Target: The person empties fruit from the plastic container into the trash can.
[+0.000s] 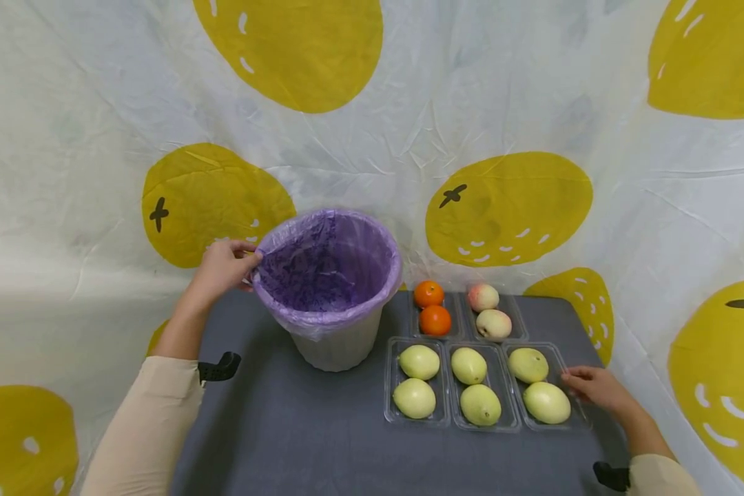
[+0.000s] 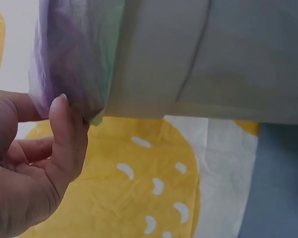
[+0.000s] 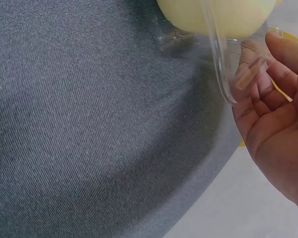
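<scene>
A whitish bin stands on the table, lined with a purple plastic bag folded over its rim. My left hand pinches the bagged rim on its left side; in the left wrist view, thumb and fingers close on the bag. At the right, my right hand grips the outer edge of a clear plastic tray that holds two pale yellow-green fruits. In the right wrist view the thumb is above the tray's edge and the other fingers show beneath and behind it.
Two similar trays of yellow-green fruit stand beside the gripped one. Behind are a tray with two orange fruits and one with two peaches. A curtain with yellow fruit prints hangs behind the dark grey table.
</scene>
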A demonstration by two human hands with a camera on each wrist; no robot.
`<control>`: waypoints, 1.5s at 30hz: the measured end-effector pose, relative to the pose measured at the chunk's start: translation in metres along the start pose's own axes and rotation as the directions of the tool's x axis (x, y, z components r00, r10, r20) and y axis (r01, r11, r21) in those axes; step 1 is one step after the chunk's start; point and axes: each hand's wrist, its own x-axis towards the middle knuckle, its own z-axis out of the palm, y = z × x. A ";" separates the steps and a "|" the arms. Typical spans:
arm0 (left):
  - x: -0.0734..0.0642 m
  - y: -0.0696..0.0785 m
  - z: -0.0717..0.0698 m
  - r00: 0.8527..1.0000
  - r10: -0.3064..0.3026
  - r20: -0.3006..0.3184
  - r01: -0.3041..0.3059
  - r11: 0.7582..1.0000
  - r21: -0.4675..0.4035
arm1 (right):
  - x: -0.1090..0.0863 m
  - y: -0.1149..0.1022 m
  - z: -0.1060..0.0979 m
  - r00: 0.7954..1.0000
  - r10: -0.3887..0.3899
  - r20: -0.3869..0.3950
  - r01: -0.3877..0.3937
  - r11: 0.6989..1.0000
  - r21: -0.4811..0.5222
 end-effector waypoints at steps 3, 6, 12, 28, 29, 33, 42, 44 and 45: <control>0.000 0.002 0.002 1.000 -0.016 -0.005 0.016 0.999 -0.040 | 0.003 0.003 0.002 1.000 0.004 0.007 -0.004 0.999 0.041; 0.000 0.002 0.003 1.000 -0.019 -0.012 0.018 0.998 -0.067 | 0.006 0.007 0.002 1.000 0.007 0.019 -0.008 0.997 0.073; 0.001 -0.002 0.006 0.999 -0.034 -0.013 0.032 0.995 -0.097 | 0.007 0.009 0.002 0.998 0.051 0.024 -0.053 0.991 0.123; 0.000 0.000 0.012 0.996 -0.079 -0.033 0.075 0.992 -0.097 | -0.004 0.008 0.003 0.998 0.063 0.016 -0.065 0.975 0.211; 0.000 0.001 0.011 0.996 -0.078 -0.034 0.075 0.993 -0.094 | -0.004 0.008 0.002 0.998 0.061 0.016 -0.063 0.975 0.213; 0.000 0.000 0.011 0.996 -0.073 -0.044 0.069 0.994 -0.087 | -0.006 0.008 -0.001 0.999 0.041 0.014 -0.043 0.975 0.218; -0.001 0.000 0.013 0.996 -0.084 -0.043 0.079 0.992 -0.094 | -0.016 0.003 -0.006 1.000 0.015 -0.007 -0.013 0.976 0.216; -0.002 0.001 0.013 0.995 -0.083 -0.048 0.079 0.992 -0.095 | -0.017 0.000 -0.007 1.000 0.003 -0.009 -0.001 0.977 0.211; -0.002 0.001 0.013 0.995 -0.084 -0.049 0.079 0.992 -0.096 | -0.018 -0.001 -0.008 1.000 -0.008 -0.010 0.010 0.978 0.208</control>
